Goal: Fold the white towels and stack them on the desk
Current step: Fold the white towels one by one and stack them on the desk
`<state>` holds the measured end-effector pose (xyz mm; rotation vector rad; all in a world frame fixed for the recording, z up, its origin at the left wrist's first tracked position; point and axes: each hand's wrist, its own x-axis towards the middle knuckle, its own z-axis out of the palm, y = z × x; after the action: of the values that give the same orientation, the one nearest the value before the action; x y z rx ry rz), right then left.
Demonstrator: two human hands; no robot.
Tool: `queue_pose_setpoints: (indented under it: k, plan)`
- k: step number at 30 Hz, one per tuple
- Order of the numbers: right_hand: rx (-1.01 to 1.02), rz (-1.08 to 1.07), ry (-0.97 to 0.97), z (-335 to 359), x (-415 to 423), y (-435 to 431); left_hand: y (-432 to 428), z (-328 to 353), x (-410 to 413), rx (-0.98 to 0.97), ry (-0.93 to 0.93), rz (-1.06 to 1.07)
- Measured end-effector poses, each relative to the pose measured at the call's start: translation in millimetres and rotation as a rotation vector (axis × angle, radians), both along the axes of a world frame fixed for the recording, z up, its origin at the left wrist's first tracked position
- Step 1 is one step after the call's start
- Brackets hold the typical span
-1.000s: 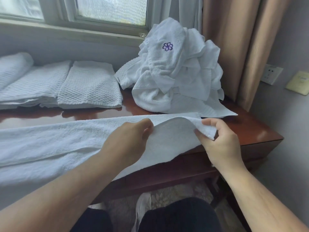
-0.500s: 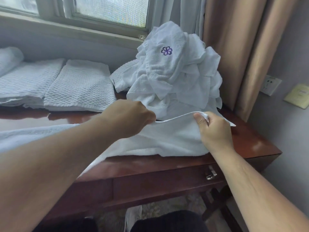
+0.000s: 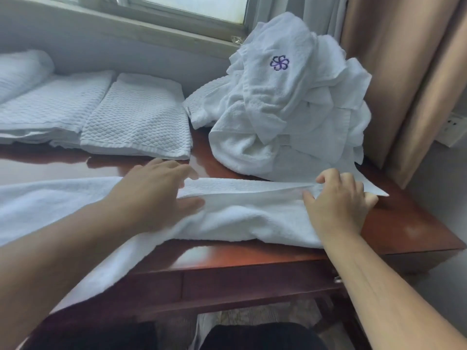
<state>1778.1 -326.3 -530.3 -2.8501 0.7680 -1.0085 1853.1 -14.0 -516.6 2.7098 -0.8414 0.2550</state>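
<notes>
1. White towel point(image 3: 240, 215) lies across the wooden surface point(image 3: 404, 223), doubled lengthwise; its left end hangs over the front edge.
2. Left hand point(image 3: 156, 190) rests flat on the towel, fingers straight and spread.
3. Right hand point(image 3: 338, 200) is at the towel's right end, fingers curled over the folded edge, gripping it.
4. Crumpled towel pile point(image 3: 290, 117) with a purple flower mark point(image 3: 279, 63) sits just behind, at back right.
5. Folded towels point(image 3: 136, 120) lie side by side at back left, under the window.
</notes>
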Motion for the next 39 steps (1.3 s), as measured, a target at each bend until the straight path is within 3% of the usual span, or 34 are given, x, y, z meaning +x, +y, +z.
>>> queue_pose_setpoints:
  k: [3,5,10,14,20,24,30,35,39]
  plan:
    - [0.033,0.433,-0.156,5.8,2.4,56.0,49.3,2.8,-12.6,-0.123,0.129,0.082]
    - [0.061,0.784,-0.165,9.7,3.2,111.7,80.2,5.1,-14.3,-0.174,0.116,0.161]
    - [-0.218,1.333,0.079,3.7,-2.3,229.5,159.5,4.8,-18.9,-0.295,0.04,0.397]
    - [-0.339,1.376,0.228,-3.2,1.3,275.9,207.5,-7.5,-41.2,-0.351,0.047,0.487]
    - [-0.322,1.45,0.139,-8.9,9.4,303.7,236.1,-23.5,-61.5,-0.455,0.183,0.404]
    - [-0.38,1.566,0.131,-16.6,10.1,305.8,242.6,-26.8,-55.8,-0.446,0.171,0.331]
    - [-0.366,1.53,0.078,-16.2,5.2,322.3,236.9,-21.0,-31.9,-0.399,0.179,0.224]
    - [-0.323,1.567,0.104,-11.4,7.4,325.4,244.6,-18.3,-32.5,-0.627,0.251,0.265]
    - [-0.385,1.59,0.19,-16.4,8.9,322.9,259.7,-19.1,-42.1,-0.651,0.17,0.256]
